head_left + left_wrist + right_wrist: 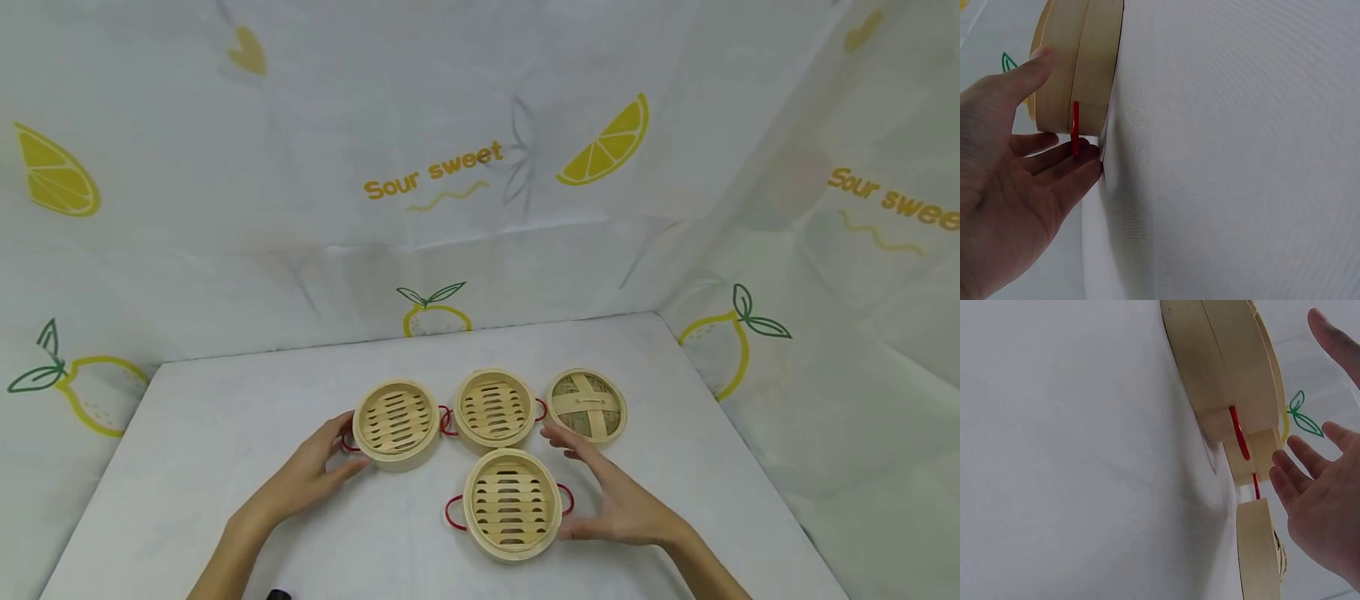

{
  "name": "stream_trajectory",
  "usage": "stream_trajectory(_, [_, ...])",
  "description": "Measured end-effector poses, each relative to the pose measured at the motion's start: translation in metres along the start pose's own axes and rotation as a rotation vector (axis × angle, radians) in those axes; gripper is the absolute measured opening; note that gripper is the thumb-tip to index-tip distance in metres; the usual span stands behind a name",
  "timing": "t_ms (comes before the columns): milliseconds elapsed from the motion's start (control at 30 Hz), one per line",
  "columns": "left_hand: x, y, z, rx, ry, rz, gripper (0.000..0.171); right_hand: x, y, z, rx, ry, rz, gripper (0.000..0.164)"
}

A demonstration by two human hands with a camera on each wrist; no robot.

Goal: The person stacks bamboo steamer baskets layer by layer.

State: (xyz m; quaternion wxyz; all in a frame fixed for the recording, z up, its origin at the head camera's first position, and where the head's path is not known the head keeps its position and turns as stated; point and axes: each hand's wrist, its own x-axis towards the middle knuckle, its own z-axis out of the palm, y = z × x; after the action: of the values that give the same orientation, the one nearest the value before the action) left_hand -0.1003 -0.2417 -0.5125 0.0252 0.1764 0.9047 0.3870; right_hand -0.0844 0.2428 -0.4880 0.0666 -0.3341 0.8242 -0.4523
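Observation:
Three small round bamboo steamer baskets with slatted bottoms and red side handles are on the white table. My left hand [309,477] is at the left basket [397,423], fingers by its red handle [1075,128] and thumb [1036,67] at its side wall. The front basket [512,505] sits nearer me. To its right is my right hand [621,504], fingers spread and holding nothing, thumb close to the basket's rim. Behind the front basket stands the middle basket [495,410]. A woven bamboo lid [588,406] lies to the right of that, beyond my right fingertips.
A white cloth [315,167] printed with lemons and lettering hangs behind the table [225,417] and along its right side. A small black object [279,594] shows at the bottom edge of the head view.

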Motion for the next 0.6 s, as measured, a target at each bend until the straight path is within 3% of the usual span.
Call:
stream_trajectory(300, [0.002,0.002,0.000,-0.022,-0.012,-0.015,0.081,0.005,0.004,0.013,0.096,-0.068,0.004,0.124])
stream_trajectory(600, [0.004,0.002,0.001,-0.011,-0.019,-0.032,0.082,0.007,0.005,0.022,0.140,-0.128,0.071,0.121])
